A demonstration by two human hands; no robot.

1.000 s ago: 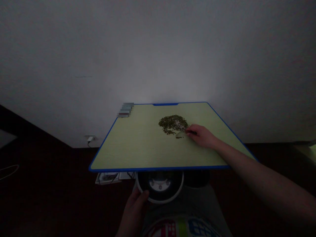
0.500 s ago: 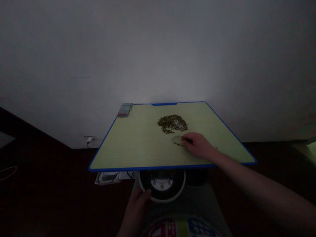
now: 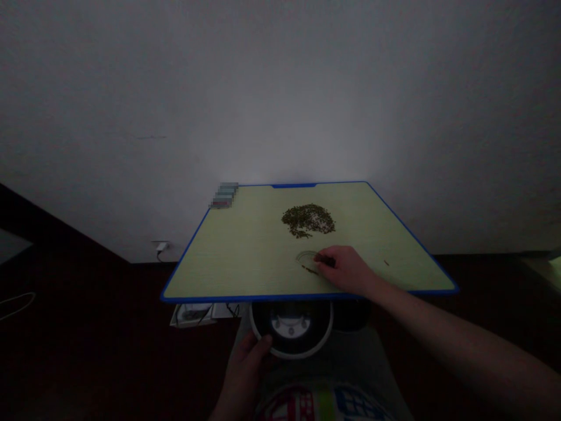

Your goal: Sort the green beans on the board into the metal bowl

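My right hand (image 3: 346, 266) is closed on a clear arc-edged piece (image 3: 305, 255), perhaps a protractor, low over the pale board. A thin line of small brown grains (image 3: 309, 269) lies along its near side. Behind it is a heap of greenish-brown grains (image 3: 307, 220), with a thinner patch at its right. Below the board's front edge, my left hand (image 3: 252, 356) grips the left rim of a round bowl (image 3: 302, 354), dark inside with a pale rim. Its thumb rests over the rim; the other fingers are mostly hidden. A bright patch shows on the bowl's bottom.
The pale tabletop (image 3: 228, 251) has a blue edge and stands against a grey wall (image 3: 280, 105). A blurred-out item (image 3: 225, 196) lies at its back left corner. One small brown bit (image 3: 386, 262) is at the right. A plug (image 3: 162, 247) sits in the wall.
My right hand has drawn the clear piece and the small line of grains toward me and slightly left. My left hand still holds the bowl at the same spot.
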